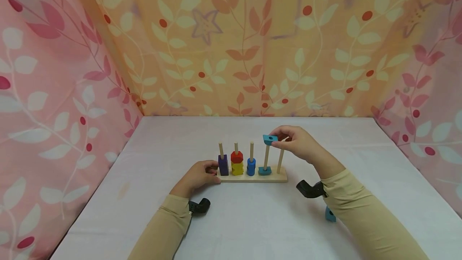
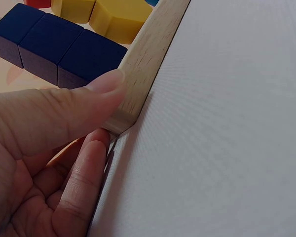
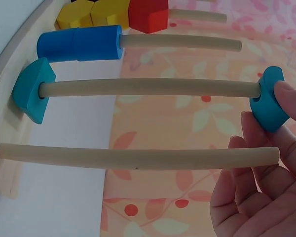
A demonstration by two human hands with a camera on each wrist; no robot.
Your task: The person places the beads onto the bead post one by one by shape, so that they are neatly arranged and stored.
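A beige sleeve half hides a blue piece on the white table. The left hand grips the smooth wooden base. The right hand pinches a teal block atop the fourth peg.

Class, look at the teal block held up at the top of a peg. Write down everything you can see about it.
The teal block is small and solid-coloured, seemingly painted wood, flat-faced with a rounded edge and a round hole through its middle. It sits at the tip of the fourth peg, the hole just meeting the peg's end, tilted slightly. The right hand pinches it by its edge. A matching teal block rests at that peg's foot.
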